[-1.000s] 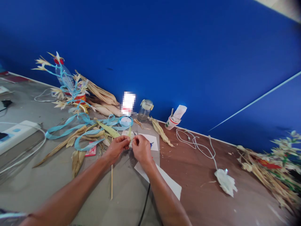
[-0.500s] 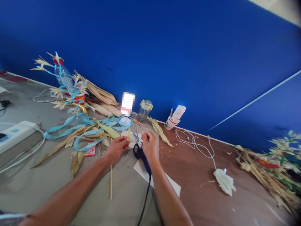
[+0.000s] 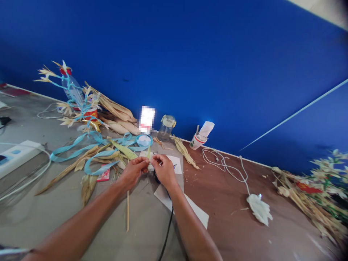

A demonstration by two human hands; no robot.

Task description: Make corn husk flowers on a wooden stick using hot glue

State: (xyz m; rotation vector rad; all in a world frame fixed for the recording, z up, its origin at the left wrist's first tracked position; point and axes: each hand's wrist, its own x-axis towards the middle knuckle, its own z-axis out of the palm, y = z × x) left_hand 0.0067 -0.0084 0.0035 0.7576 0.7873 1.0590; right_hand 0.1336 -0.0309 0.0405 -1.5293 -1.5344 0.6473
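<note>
Pinched between the fingertips of my left hand (image 3: pixel 135 171) is a small pale-green piece of corn husk (image 3: pixel 148 152), pointing up. My right hand (image 3: pixel 164 169) meets it there, thumb and forefinger closed at the lower end of the piece; what they grip is too small to make out. Beneath my right hand lies a dark blue tool, mostly hidden, whose black cord (image 3: pixel 168 232) runs toward me. White paper (image 3: pixel 197 212) lies under my right wrist. A larger green husk (image 3: pixel 125 149) rests beyond my left hand.
Blue ribbon (image 3: pixel 67 154) loops across dry husks to the left, by a power strip (image 3: pixel 23 156). A glass jar (image 3: pixel 166 128), a bright pixelated patch and a paper cup (image 3: pixel 198 141) stand along the blue wall. A white cable (image 3: pixel 236 174) and husk flowers (image 3: pixel 330 174) lie right.
My right hand has moved left, bringing its fingertips against the husk piece in my left hand. It now covers the scissors and most of the blue tool. My left hand has barely moved.
</note>
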